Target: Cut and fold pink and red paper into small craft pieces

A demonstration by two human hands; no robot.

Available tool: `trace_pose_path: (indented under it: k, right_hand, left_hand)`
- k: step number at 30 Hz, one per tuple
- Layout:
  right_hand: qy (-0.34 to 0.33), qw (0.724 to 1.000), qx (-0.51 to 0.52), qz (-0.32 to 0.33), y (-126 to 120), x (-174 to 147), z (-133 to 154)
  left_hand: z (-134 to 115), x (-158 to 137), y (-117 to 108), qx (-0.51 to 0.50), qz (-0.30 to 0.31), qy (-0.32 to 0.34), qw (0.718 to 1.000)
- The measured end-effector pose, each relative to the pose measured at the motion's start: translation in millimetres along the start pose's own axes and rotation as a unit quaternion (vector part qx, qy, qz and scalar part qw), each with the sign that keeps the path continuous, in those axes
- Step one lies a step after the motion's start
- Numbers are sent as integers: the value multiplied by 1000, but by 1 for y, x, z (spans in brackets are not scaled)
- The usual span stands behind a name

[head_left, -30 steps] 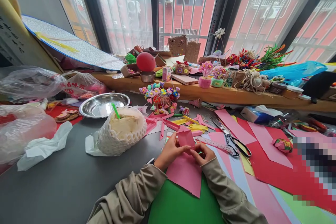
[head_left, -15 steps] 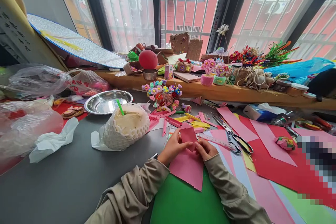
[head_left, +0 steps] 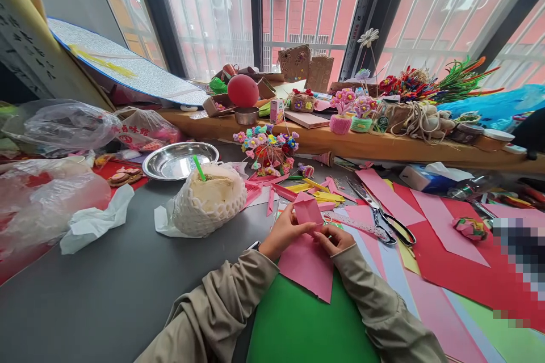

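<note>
A small pink piece of paper [head_left: 308, 211], with fold creases showing, stands up between my two hands. My left hand [head_left: 284, 236] pinches its left lower side, thumb stretched across the front. Fingers of my right hand [head_left: 334, 239] close on its lower right edge. Below them, a larger pink sheet [head_left: 307, 269] lies on a green sheet [head_left: 309, 326]; its top is hidden by the hands. A clear ruler with a speckled pattern [head_left: 360, 225] and large black-handled scissors [head_left: 383, 218] lie just right of my right hand.
A coconut in white foam net [head_left: 208, 198] with a green straw stands left, before a steel plate [head_left: 181, 160]. Crocheted flowers [head_left: 268, 150] and folded yellow strips [head_left: 326, 195] sit ahead. Red sheets [head_left: 451, 264] cover the right. A wooden ledge [head_left: 298, 137] carries crafts below the window.
The whole view has shifted slightly, so things appear a little to the right. The small pink paper has tilted in my hands and shows its creases more; both hands keep their grip.
</note>
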State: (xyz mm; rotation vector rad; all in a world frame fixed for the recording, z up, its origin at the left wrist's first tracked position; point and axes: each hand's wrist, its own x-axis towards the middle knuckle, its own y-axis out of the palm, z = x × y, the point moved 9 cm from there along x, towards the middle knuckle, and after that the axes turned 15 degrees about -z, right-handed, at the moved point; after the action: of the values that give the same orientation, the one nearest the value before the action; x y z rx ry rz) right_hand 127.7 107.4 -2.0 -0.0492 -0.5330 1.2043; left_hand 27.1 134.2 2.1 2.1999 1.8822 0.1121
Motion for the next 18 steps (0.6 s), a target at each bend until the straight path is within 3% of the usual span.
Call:
trace_pose_path:
  k: [7,10,18]
  right_hand:
    - [-31,999,-41,16,2,-1,8]
    - [-13,999,-32,26,4,-2,3]
    - [22,999,40,29,8,-3,-6]
  left_hand:
    - [-7,-1,-6,60,-32,22,997]
    - [-9,-1,-8,61,-34,33,997]
    - [-1,2,-14,24,-81,-14,996]
